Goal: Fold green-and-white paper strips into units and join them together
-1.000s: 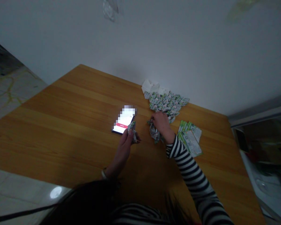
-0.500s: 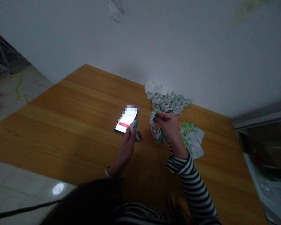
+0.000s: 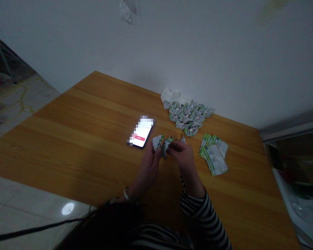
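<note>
Together, the fingers of both hands are closed, pinching folded green-and-white printed paper. The left hand's fingertips [image 3: 157,155] grip a folded paper piece [image 3: 158,142], and the right hand's fingertips [image 3: 174,146] pinch a second folded paper piece [image 3: 167,146] right beside it; whether the two pieces join, I cannot tell. Behind those fingers, the left hand [image 3: 147,170] wears a pale bracelet [image 3: 126,194] at the wrist, and the right hand [image 3: 185,159] leads back to a black-and-white striped sleeve [image 3: 195,205]. The lit smartphone [image 3: 141,131] lies on the wooden table [image 3: 94,104] just left of the folded pieces. Up and right of the smartphone sit a heap of folded paper pieces [image 3: 187,116] and crumpled white paper [image 3: 170,95]; farther right lies a flat stack of green-and-white printed sheets [image 3: 214,154].
</note>
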Available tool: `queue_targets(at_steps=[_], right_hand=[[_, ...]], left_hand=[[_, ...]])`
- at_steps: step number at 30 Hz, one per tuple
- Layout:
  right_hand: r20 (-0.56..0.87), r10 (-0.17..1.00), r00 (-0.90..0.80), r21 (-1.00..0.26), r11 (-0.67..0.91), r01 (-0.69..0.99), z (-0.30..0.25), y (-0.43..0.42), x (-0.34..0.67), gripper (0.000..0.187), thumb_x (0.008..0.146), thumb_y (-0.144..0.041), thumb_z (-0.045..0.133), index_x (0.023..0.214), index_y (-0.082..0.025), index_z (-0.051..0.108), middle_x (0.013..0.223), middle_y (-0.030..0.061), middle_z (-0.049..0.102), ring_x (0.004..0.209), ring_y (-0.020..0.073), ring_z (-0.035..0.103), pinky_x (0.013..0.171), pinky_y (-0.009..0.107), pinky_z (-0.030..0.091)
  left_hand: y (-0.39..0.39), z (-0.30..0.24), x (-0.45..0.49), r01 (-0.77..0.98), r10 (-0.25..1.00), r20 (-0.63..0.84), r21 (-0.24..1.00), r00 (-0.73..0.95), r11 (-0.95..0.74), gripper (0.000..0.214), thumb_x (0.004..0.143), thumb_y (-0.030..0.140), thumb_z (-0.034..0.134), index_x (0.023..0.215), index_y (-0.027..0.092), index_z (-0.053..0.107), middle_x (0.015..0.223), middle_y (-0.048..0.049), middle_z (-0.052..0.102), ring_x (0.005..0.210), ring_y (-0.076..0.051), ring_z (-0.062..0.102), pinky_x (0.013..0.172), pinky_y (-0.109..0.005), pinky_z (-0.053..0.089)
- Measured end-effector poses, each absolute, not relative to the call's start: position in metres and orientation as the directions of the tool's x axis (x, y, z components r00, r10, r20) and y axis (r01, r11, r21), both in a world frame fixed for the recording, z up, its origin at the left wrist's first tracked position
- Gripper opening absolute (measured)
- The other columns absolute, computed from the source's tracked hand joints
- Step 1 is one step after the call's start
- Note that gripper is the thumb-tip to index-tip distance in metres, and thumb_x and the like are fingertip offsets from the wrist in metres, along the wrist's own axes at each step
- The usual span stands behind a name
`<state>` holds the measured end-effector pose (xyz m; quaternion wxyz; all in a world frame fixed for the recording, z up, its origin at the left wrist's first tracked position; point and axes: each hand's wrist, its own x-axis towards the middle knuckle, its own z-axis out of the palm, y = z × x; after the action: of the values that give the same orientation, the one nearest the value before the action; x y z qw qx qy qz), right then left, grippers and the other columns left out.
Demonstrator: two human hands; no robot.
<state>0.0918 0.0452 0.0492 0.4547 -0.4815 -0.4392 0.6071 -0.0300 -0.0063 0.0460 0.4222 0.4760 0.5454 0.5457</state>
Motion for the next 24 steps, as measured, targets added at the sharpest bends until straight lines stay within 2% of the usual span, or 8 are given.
queue_targets(at_steps=[7,13,16,21,24], right_hand=[[-0.113,0.982,-0.149,-0.986,-0.129,-0.102,0.049,0.038,0.094,0.014,0.062,-0.022,0.079,0.076,-0.020,0.077,0.073,0.0006,0.075,0.068,0.0163,0.068,0.067,0.028,0.055],[-0.057,0.978,-0.200,-0.998,-0.062,-0.021,0.056,0.034,0.097,0.010,0.070,-0.020,0.072,0.078,-0.019,0.077,0.069,-0.0003,0.073,0.060,0.0138,0.064,0.060,0.025,0.053],[-0.047,0.974,-0.220,-0.999,-0.050,-0.009,0.057,0.033,0.096,0.012,0.071,-0.018,0.070,0.081,-0.019,0.078,0.073,-0.0002,0.074,0.063,0.0151,0.066,0.062,0.026,0.054],[-0.032,0.975,-0.222,-0.999,-0.036,-0.018,0.057,0.030,0.088,0.021,0.073,-0.017,0.067,0.090,-0.023,0.077,0.085,-0.0007,0.076,0.078,0.0196,0.070,0.077,0.032,0.056],[-0.041,0.947,-0.318,-0.999,-0.037,0.018,0.059,0.033,0.090,0.022,0.075,-0.022,0.067,0.094,-0.023,0.077,0.089,-0.0001,0.076,0.082,0.0214,0.070,0.078,0.033,0.055]], left_hand=[[-0.008,0.052,-0.032,0.161,0.988,0.049,0.987,-0.146,-0.025,0.035,0.097,0.037,0.039,0.127,0.020,0.046,0.115,-0.0088,0.061,0.104,-0.022,0.058,0.090,-0.034,0.045],[-0.009,0.058,-0.034,0.219,0.999,0.047,0.975,-0.018,-0.042,0.033,0.096,0.035,0.043,0.125,0.019,0.049,0.119,-0.0095,0.061,0.107,-0.022,0.058,0.092,-0.035,0.045],[-0.010,0.060,-0.032,0.188,1.000,0.030,0.982,0.000,-0.029,0.034,0.096,0.034,0.042,0.126,0.019,0.048,0.123,-0.0102,0.059,0.110,-0.023,0.057,0.095,-0.037,0.044],[-0.010,0.057,-0.028,0.122,0.999,0.040,0.992,-0.026,-0.037,0.034,0.094,0.035,0.047,0.125,0.021,0.050,0.123,-0.0101,0.060,0.113,-0.024,0.056,0.099,-0.038,0.041],[-0.009,0.049,-0.030,0.023,0.995,0.004,1.000,-0.097,-0.002,0.036,0.092,0.037,0.050,0.124,0.021,0.051,0.122,-0.0087,0.060,0.112,-0.023,0.056,0.098,-0.037,0.043]])
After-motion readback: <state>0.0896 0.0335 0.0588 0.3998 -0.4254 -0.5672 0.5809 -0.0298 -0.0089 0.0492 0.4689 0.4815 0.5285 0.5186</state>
